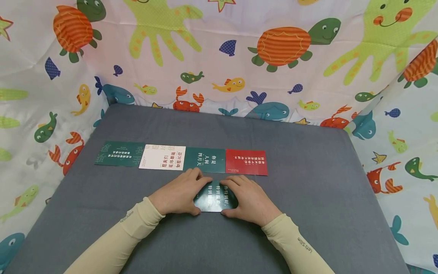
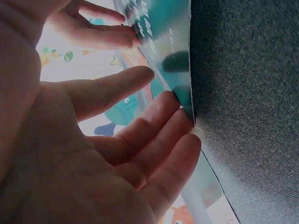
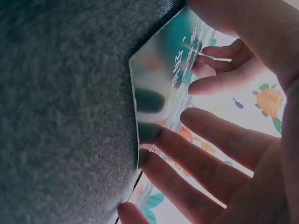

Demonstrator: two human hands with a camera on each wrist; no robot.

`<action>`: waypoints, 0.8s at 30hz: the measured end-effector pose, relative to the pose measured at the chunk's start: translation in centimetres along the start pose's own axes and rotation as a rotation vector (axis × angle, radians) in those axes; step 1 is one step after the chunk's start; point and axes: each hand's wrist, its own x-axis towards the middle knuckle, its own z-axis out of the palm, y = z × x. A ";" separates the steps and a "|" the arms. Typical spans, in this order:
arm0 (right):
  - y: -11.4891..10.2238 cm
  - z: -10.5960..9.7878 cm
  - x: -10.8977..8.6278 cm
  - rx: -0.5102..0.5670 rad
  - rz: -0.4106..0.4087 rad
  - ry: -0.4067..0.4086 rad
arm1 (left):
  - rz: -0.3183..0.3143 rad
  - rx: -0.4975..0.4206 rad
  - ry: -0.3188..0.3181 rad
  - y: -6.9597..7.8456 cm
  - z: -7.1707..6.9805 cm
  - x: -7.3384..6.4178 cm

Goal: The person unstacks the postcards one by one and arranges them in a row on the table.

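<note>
A glossy dark green card (image 1: pixel 210 198) with white characters lies in front of me on the grey table. At its left side my left hand (image 1: pixel 179 193) grips it, the thumb at the near corner and fingers at the far edge. Opposite, my right hand (image 1: pixel 249 199) holds the right side the same way. The left wrist view shows the fingertips against the edge of the green card (image 2: pixel 170 51). From the right wrist, the fingers touch the far edge of the card (image 3: pixel 154 79), whose surface reflects them.
Just beyond the hands, a row of cards runs edge to edge: a green card (image 1: pixel 119 154), a white card (image 1: pixel 162 156), another green card (image 1: pixel 204 160) and a red card (image 1: pixel 246 161). A curtain (image 1: pixel 205 38) printed with sea animals surrounds the grey table (image 1: pixel 308 213).
</note>
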 end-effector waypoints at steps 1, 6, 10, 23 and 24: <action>0.0 0.0 -0.1 0.000 0.001 0.002 | 0.000 0.000 -0.002 0.1 0.0 0.1; 0.4 -0.5 -0.7 0.006 0.011 0.015 | 0.023 -0.017 0.010 0.5 0.1 0.6; 1.5 -1.6 -1.3 0.018 0.038 0.031 | 0.060 -0.024 0.053 1.0 0.1 1.6; 12.8 -10.1 -3.3 0.131 0.238 -0.012 | 0.094 0.090 0.003 8.0 -3.6 16.4; 13.8 -10.5 -3.5 0.128 0.265 -0.026 | 0.093 0.103 -0.003 8.6 -3.6 17.7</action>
